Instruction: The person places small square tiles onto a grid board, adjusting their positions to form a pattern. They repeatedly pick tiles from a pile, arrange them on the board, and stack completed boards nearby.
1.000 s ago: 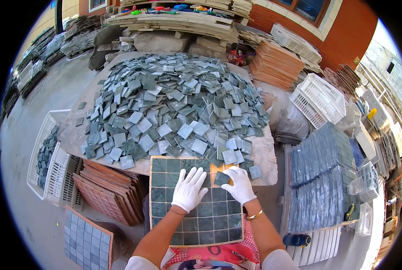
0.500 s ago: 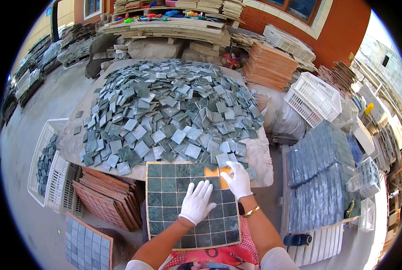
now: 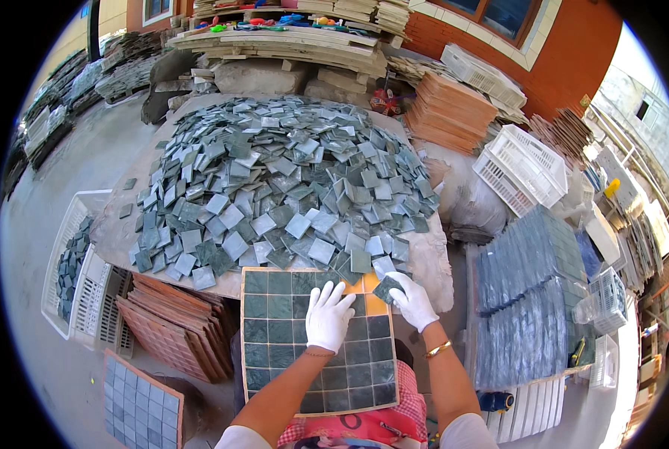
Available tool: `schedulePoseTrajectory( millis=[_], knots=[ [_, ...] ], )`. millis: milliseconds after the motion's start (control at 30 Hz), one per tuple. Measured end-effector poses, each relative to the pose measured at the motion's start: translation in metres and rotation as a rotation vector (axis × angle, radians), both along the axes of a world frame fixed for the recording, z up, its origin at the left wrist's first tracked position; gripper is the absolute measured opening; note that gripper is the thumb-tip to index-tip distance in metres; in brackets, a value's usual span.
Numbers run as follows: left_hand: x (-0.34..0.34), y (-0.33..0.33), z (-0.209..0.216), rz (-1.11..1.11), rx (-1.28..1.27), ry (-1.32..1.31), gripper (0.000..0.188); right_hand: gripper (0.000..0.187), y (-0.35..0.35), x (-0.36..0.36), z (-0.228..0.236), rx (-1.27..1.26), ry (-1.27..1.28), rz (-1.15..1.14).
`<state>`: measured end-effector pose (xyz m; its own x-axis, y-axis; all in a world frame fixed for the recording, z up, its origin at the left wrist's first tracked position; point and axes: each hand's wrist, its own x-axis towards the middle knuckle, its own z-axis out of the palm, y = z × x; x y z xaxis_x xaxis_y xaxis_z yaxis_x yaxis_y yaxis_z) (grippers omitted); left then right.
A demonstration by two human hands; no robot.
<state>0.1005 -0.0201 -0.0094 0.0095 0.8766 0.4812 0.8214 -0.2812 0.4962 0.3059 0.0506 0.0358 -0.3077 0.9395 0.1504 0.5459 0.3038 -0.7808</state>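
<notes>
A square grid tray (image 3: 244, 340) with a tan rim rests on my lap, most of its cells filled with dark green stone tiles (image 3: 282, 331). Bare orange base (image 3: 376, 305) shows in a few cells at its upper right. My left hand (image 3: 329, 320), in a white glove, lies on the tiles near the top middle with fingers spread. Gloved in white too, my right hand (image 3: 415, 302) pinches a dark green stone tile (image 3: 387, 287) at the tray's upper right corner. Just beyond the tray, a large heap of loose tiles (image 3: 275, 179) covers the worktable (image 3: 433, 269).
White plastic crates (image 3: 87, 292) with tiles stand at left, beside stacked reddish trays (image 3: 170, 325). A tile-filled tray (image 3: 141, 404) leans at lower left. Wrapped tile stacks (image 3: 518, 322) sit on the right, with a dark blue bottle (image 3: 495, 402) in front. Orange trays (image 3: 450, 112) are piled behind.
My right hand has shifted slightly right and down, and a dark green tile now shows in its fingers. My left hand has slid a little upward over the tiles.
</notes>
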Motion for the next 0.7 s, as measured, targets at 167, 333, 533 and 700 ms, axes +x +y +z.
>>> schedulePoseTrajectory(
  millis=[167,333,533,700],
  knots=[
    [0.005,0.008,-0.002,0.072,0.023,-0.079,0.027,0.023,0.003,0.010,-0.009,0.062,-0.138,0.163],
    [-0.001,0.003,0.002,0.033,0.052,-0.102,0.026,0.023,-0.006,-0.005,-0.007,0.186,-0.250,0.147],
    [0.003,-0.005,0.033,-0.301,0.047,0.079,0.032,0.030,-0.001,-0.005,-0.001,0.201,-0.430,0.290],
    [0.008,-0.003,0.011,-0.359,0.074,0.151,0.030,0.049,0.007,-0.043,0.005,0.448,-0.319,0.077]
  ],
)
